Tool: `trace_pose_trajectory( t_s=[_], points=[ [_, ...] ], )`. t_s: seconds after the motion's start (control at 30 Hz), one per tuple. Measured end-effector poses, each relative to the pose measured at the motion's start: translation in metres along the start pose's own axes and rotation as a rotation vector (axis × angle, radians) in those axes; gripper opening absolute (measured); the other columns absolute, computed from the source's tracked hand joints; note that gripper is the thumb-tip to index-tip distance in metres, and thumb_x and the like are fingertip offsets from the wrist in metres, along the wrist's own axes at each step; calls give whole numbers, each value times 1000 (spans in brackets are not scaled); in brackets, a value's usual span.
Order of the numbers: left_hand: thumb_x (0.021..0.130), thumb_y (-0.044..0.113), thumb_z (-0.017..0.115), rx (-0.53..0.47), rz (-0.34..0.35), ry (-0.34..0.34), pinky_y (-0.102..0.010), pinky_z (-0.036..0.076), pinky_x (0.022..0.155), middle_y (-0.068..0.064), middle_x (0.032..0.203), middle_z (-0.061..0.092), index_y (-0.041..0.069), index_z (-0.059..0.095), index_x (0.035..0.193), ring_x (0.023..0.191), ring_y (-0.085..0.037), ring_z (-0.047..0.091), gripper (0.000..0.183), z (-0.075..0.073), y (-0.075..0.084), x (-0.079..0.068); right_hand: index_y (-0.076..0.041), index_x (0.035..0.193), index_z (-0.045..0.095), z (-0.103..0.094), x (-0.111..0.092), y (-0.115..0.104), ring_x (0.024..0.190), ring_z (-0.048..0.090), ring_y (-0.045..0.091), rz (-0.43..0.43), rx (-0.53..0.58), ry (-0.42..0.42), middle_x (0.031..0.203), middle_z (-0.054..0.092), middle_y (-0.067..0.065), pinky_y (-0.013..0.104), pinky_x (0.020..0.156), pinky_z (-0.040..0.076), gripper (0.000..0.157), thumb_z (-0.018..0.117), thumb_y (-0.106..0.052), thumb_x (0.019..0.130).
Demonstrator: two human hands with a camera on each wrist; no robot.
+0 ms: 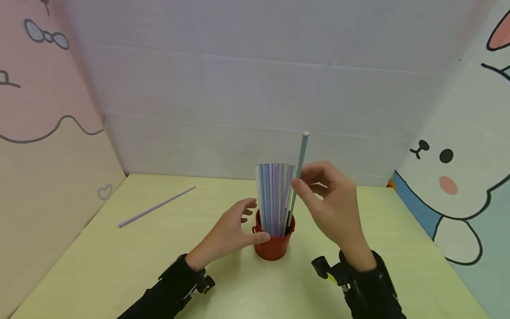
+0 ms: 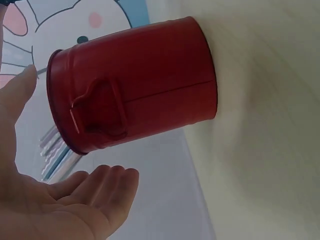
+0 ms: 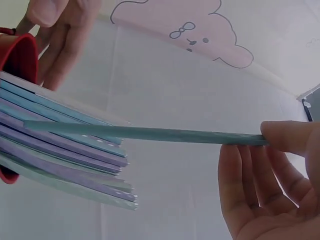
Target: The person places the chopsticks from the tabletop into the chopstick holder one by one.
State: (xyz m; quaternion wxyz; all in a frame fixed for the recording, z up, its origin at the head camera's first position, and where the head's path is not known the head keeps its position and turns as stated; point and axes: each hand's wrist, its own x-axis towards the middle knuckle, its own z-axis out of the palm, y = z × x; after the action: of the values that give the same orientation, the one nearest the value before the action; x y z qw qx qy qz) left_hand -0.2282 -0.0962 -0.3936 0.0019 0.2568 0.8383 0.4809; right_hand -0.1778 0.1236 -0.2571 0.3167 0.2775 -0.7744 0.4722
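Note:
A small red bucket (image 1: 272, 250) with side handles stands upright on the table, holding a dense bunch of pale blue, purple, green and white straws (image 1: 272, 195). Between thumb and fingers, my right hand (image 1: 338, 208) pinches a teal straw (image 1: 303, 148); in the right wrist view its far end overlaps the bunch. My left hand (image 1: 227, 230) curves loosely beside the bucket, thumb near the rim and fingers relaxed. From the left wrist view, a gap shows between the fingers (image 2: 117, 187) and the bucket's wall (image 2: 155, 65).
A single purple straw (image 1: 157, 207) lies slanted on the left of the pale yellow table (image 1: 159, 257). A white sheet (image 1: 223, 88) stands behind, with cartoon-printed panels on the left (image 1: 52, 177) and right (image 1: 470, 133).

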Motion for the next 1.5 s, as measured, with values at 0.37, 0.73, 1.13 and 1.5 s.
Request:
trace_pose_trajectory(
  t_s=[0.37, 0.73, 1.13, 1.5],
  points=[
    [68, 57, 79, -19, 19, -56, -38, 47, 91, 10, 130, 46, 24, 32, 143, 113, -10, 47, 95, 22, -8, 5, -8, 102, 60, 22, -21, 72, 76, 61, 11, 134, -41, -42, 86, 62, -3, 26, 66, 56, 17, 70, -13, 88],
    [71, 50, 80, -29, 5, -63, -30, 49, 87, 8, 129, 47, 22, 33, 143, 109, -10, 51, 90, 26, -12, 5, -11, 102, 58, 38, -33, 101, 70, 59, 10, 219, -128, -149, 81, 62, -2, 27, 62, 55, 21, 72, -18, 87],
    [72, 52, 78, 3, -5, -65, -30, 49, 88, 9, 126, 48, 23, 35, 141, 109, -9, 51, 86, 24, -14, 5, -12, 92, 57, 46, -39, 110, 63, 52, 9, 213, -277, -186, 72, 57, -4, 28, 55, 51, 24, 78, -15, 80],
    [75, 45, 80, 113, 1, -71, -37, 46, 93, 0, 134, 48, 17, 37, 142, 115, -21, 49, 84, -5, -16, 0, -16, 88, 60, 32, -33, 92, 64, 53, 7, 155, -251, -150, 72, 57, -7, 26, 57, 51, 17, 76, -15, 82]
  ],
)
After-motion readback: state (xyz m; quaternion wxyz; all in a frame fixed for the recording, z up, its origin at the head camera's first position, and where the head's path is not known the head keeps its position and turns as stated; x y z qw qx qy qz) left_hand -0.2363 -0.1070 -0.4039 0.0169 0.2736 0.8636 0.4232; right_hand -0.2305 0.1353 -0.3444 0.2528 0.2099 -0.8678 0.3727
